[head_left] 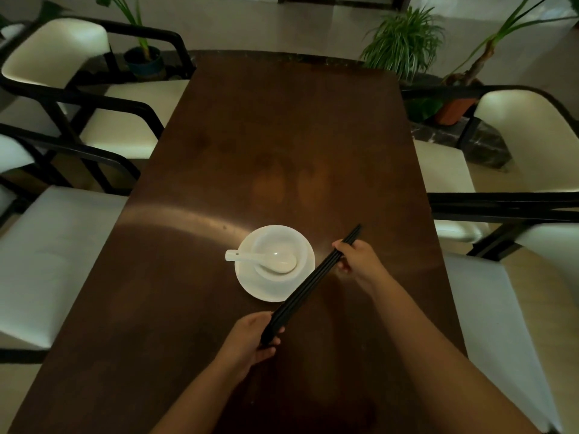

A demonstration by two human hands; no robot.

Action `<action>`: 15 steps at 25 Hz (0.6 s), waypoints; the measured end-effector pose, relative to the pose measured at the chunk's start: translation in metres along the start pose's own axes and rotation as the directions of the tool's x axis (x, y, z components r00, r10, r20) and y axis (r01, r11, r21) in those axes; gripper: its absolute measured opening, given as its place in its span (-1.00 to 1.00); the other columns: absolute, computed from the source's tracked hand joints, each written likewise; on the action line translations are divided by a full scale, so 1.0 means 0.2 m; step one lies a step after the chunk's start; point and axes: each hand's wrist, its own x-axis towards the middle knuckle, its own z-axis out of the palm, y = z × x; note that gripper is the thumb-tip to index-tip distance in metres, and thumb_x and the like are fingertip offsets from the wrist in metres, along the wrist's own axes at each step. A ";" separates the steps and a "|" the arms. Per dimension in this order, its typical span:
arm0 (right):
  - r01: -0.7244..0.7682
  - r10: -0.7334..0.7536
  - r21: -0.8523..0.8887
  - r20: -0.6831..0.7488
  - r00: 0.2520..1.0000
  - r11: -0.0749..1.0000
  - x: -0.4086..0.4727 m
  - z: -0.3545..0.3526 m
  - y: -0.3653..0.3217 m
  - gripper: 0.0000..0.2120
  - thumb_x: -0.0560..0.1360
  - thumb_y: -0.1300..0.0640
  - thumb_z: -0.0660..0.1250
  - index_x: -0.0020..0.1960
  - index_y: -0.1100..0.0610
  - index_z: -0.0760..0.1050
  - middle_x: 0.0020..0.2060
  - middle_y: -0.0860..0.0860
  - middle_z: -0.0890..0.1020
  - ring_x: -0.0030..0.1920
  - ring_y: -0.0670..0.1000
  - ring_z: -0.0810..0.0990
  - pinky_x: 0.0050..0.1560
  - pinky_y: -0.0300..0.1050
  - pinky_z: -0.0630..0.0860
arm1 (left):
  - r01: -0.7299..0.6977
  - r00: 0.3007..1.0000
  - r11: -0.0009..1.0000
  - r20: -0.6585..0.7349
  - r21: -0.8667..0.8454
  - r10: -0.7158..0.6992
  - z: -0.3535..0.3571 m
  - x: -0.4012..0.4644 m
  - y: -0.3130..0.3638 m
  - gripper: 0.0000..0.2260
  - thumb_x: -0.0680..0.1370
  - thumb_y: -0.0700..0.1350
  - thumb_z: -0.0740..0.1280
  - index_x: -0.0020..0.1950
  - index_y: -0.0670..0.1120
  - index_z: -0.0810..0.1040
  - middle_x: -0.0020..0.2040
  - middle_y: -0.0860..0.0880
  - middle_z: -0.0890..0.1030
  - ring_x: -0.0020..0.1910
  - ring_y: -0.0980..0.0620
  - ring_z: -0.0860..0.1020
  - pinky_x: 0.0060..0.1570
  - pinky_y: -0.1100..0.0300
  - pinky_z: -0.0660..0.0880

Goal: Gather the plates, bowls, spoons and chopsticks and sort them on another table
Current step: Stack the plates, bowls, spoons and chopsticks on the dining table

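Note:
A white plate [268, 288] lies on the dark wooden table [282, 136], near its front middle. On the plate stands a white bowl [300, 249], and a white spoon [266, 260] rests in the bowl with its handle pointing left. A bundle of black chopsticks [308, 280] slants above the plate's right edge. My left hand [250, 336] grips the bundle's near end. My right hand [357, 261] grips it close to the far end.
White-cushioned chairs with black frames line both sides: left [62, 245] and right [501, 308]. Potted plants [404, 42] stand beyond the table's far end. The far half of the tabletop is bare wood.

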 end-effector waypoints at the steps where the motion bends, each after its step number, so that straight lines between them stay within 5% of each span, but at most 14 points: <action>1: -0.038 0.037 0.004 0.015 0.999 0.999 0.05 0.03 0.02 -0.87 0.54 0.19 0.22 -0.18 0.15 0.43 -0.40 0.05 0.47 -0.51 -0.07 0.40 -0.61 -0.31 0.31 | 0.021 1.000 0.999 -0.019 -0.029 -0.022 -0.01 0.01 -0.01 -0.79 0.62 -0.14 0.13 0.00 -0.12 0.56 -0.13 -0.12 0.61 -0.25 0.03 0.53 -0.34 0.23 0.51; 11: -0.220 0.219 0.031 0.040 0.975 0.975 0.31 0.15 0.10 -0.80 0.52 0.24 0.24 -0.28 0.15 0.38 -0.40 0.07 0.48 -0.43 -0.03 0.43 -0.45 -0.21 0.40 | 0.115 0.987 0.951 -0.076 -0.287 -0.142 -0.07 0.21 -0.06 -0.79 0.60 -0.22 0.14 0.09 -0.22 0.55 -0.07 -0.20 0.60 -0.22 0.00 0.57 -0.39 0.24 0.56; 15: -0.200 0.200 0.018 0.038 0.979 0.980 0.33 0.17 0.10 -0.80 0.52 0.22 0.24 -0.28 0.13 0.37 -0.42 0.05 0.48 -0.48 -0.04 0.42 -0.56 -0.27 0.39 | 0.100 0.987 0.938 -0.087 -0.330 -0.136 -0.07 0.23 -0.04 -0.79 0.59 -0.25 0.14 0.04 -0.24 0.56 -0.13 -0.20 0.60 -0.26 0.01 0.55 -0.40 0.27 0.57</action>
